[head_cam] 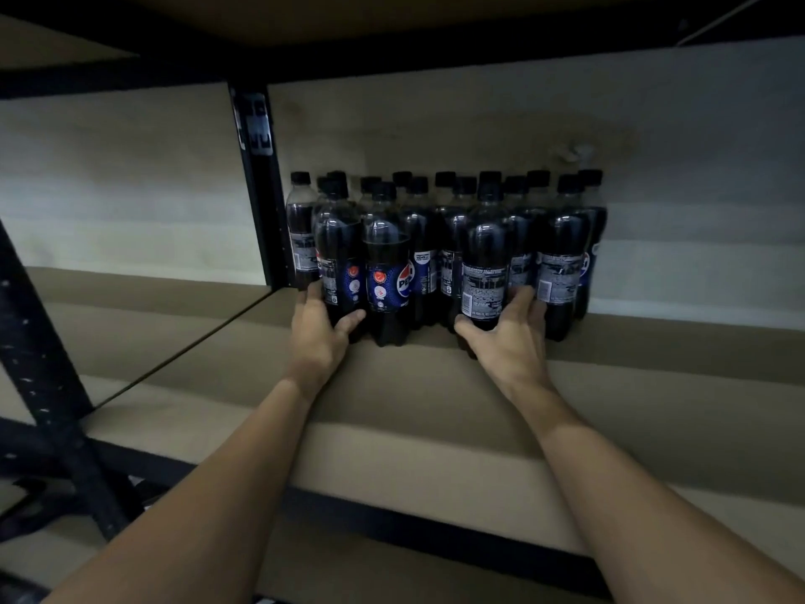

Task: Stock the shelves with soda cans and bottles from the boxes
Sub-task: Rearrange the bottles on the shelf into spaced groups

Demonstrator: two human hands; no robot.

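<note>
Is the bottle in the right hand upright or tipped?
Upright: the bottle in the right hand points cap straight up, label level; the hand hides its base.

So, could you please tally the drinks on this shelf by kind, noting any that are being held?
Gripped cola bottles, one in the left hand, one in the right hand: 2
Free-standing cola bottles: about 13; caps overlap
Total: about 15

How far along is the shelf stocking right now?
Done: a cluster of cola bottles stands at the back of the shelf. In hand: the left hand grips one front bottle, the right hand a second front bottle, both at the cluster's front. Left: bare board shows in front and beside; how much stock remains cannot be seen.
</note>
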